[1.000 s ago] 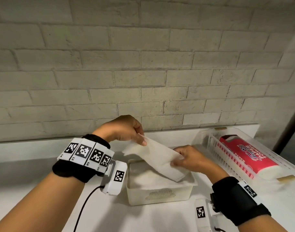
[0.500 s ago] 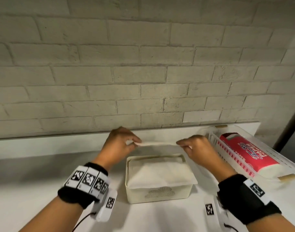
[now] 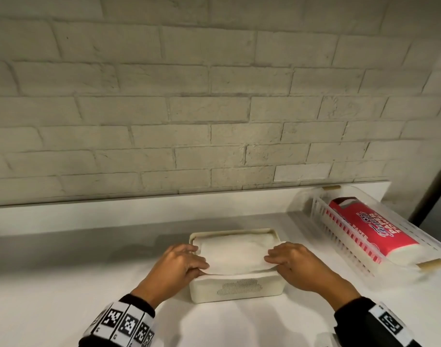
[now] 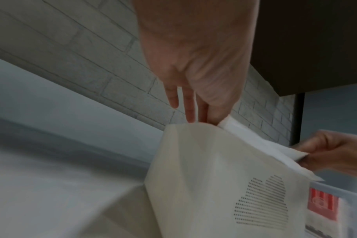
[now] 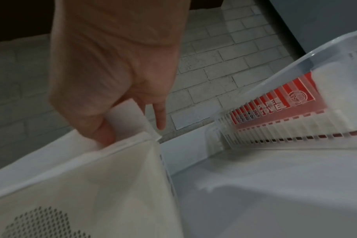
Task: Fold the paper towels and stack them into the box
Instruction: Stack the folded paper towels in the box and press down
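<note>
Placing step: the left hand (image 3: 181, 264) and right hand (image 3: 295, 262) each pinch an end of the folded paper towel (image 3: 235, 254), lowered onto the stack in the box (image 3: 235, 289), lower centre. Next: release, flatten.

Camera placement: one head view, two wrist views.

The head camera looks forward and down from above onto the white counter (image 3: 64, 284), facing the pale brick wall (image 3: 214, 108). Each wrist camera sits close under its hand, looking along the fingers from low beside the cream rectangular plastic box with a perforated cloud pattern (image 3: 237, 289) (image 4: 224, 185) (image 5: 92, 185). All three views share this box; the clear slatted plastic basket (image 3: 339, 236) (image 5: 255, 132) appears in head and right wrist views.
</note>
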Available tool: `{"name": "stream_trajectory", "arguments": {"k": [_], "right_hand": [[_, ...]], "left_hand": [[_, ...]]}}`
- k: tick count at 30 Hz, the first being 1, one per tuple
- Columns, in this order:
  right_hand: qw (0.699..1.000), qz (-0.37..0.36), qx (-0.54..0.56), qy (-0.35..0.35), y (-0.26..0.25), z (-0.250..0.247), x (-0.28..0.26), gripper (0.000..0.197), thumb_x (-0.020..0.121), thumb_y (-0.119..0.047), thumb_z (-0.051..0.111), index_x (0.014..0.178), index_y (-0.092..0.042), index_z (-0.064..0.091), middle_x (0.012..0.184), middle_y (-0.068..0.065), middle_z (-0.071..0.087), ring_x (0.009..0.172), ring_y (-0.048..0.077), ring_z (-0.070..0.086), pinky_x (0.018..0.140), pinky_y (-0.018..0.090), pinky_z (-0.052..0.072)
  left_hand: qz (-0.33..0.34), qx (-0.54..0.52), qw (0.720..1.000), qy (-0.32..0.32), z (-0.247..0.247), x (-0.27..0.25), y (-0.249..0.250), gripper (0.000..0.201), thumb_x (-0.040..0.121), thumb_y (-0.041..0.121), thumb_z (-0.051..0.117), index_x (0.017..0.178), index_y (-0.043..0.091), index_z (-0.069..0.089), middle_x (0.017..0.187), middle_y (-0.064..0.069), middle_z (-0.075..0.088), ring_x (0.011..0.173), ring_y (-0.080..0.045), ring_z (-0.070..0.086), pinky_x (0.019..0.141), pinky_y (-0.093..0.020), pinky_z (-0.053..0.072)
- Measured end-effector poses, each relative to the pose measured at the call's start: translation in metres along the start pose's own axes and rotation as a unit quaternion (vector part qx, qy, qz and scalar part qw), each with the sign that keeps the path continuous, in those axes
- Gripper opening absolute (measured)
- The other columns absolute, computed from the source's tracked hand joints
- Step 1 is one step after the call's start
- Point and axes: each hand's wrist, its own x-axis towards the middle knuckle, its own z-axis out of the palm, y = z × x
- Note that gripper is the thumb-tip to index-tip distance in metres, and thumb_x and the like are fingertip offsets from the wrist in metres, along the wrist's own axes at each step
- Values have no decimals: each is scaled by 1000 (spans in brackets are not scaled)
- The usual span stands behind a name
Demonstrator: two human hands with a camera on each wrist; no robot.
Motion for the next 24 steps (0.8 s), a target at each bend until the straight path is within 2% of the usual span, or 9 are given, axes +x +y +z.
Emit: {"name": "stream_trajectory", "arguments": {"k": [3, 6, 9, 11, 13, 14, 16, 21, 24], "right_hand": [[998, 33, 36, -51, 6, 0, 2, 38, 96, -19, 44, 132, -29, 52, 144, -9, 41, 136, 5, 29, 108, 12, 17], [993, 55, 56, -83, 7, -6, 4, 37, 97, -20, 41, 132, -28, 52, 146, -7, 40, 137, 8, 28, 111, 17, 19], [989, 75, 92, -89, 8, -17, 8, 36, 98, -19, 38, 129, -23, 56, 143, -7, 44, 134, 9, 35, 108, 16, 21], [982, 92, 136, -92, 9, -23, 13, 35, 98, -17, 38, 123, -22, 61, 138, -6, 50, 131, 10, 41, 107, 16, 24], [980, 100, 146, -97, 11, -26, 18, 35, 97, -18, 37, 120, -24, 63, 134, -6, 55, 130, 12, 43, 110, 20, 28], [980, 101, 137, -101, 12, -28, 20, 36, 97, -20, 37, 121, -26, 63, 133, -6, 56, 129, 14, 43, 111, 24, 29], [982, 104, 117, -104, 12, -30, 25, 38, 96, -30, 34, 122, -29, 61, 134, -6, 54, 129, 18, 42, 111, 29, 28], [983, 100, 120, -97, 11, -35, 30, 34, 97, -22, 39, 120, -26, 63, 128, -5, 59, 125, 18, 44, 107, 26, 33], [988, 88, 106, -66, 7, -37, 30, 31, 98, -22, 42, 120, -20, 64, 120, -2, 65, 114, 19, 53, 93, 19, 38]], "left_hand": [[8, 14, 1000, -10, 1, -3, -4, 18, 66, 40, 63, 79, 37, 75, 81, 28, 70, 87, -6, 69, 74, -19, 53], [-49, -22, 996, -67, -2, 0, -4, 54, 76, 59, 39, 106, 29, 72, 107, 21, 68, 117, -6, 53, 97, -19, 42], [-97, -67, 985, -129, -7, -2, -5, 104, 54, 93, 12, 121, 32, 63, 122, 21, 60, 121, 6, 33, 98, -8, 25], [-106, -77, 980, -148, -9, -2, -8, 115, 47, 97, 1, 123, 34, 60, 124, 22, 59, 118, 11, 30, 97, -7, 24], [-113, -88, 977, -158, -11, -2, -6, 101, 58, 94, 11, 122, 35, 61, 123, 22, 59, 119, 9, 33, 97, -9, 26], [-117, -98, 976, -155, -12, -1, -4, 79, 72, 85, 26, 121, 35, 62, 121, 21, 60, 119, 7, 36, 97, -10, 27], [-130, -109, 976, -135, -14, 1, 1, 34, 92, 48, 47, 117, 34, 64, 116, 20, 62, 115, 4, 43, 95, -9, 31], [-144, -137, 975, -100, -14, 1, 1, 23, 94, 27, 53, 108, 32, 70, 101, 32, 58, 110, 5, 49, 89, -2, 32], [-166, -156, 970, -83, -14, 2, 0, 21, 93, 26, 55, 106, 32, 71, 105, 26, 62, 110, 3, 52, 96, -13, 38]]}}
